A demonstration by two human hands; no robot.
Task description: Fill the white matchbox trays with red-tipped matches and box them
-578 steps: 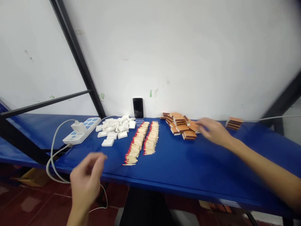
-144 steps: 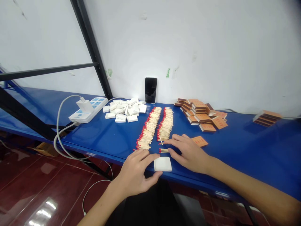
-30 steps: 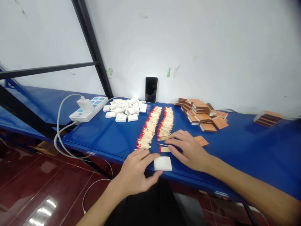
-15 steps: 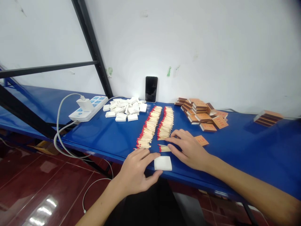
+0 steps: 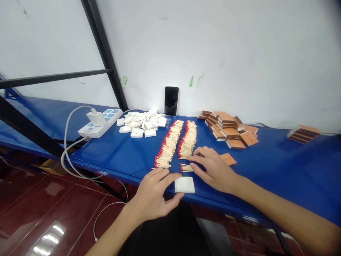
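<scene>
My left hand (image 5: 153, 193) lies at the near edge of the blue table (image 5: 119, 156), fingers spread, its thumb and forefinger touching a white inner matchbox tray (image 5: 184, 185). My right hand (image 5: 213, 169) rests flat with fingers stretched, its fingertips on a small bunch of red-tipped matches (image 5: 185, 167) just below two long rows of matches (image 5: 177, 142). An orange matchbox sleeve (image 5: 227, 159) lies right beside the right hand.
A heap of white trays (image 5: 142, 124) and a white power strip (image 5: 99, 122) with cables sit at the left. A black phone (image 5: 171, 101) leans on the wall. Orange sleeves (image 5: 229, 131) are piled at the right, with a small stack (image 5: 303, 133) farther right.
Since a second ago my right hand's fingertips have shifted slightly up toward the match rows. My left hand and the white tray have stayed in place.
</scene>
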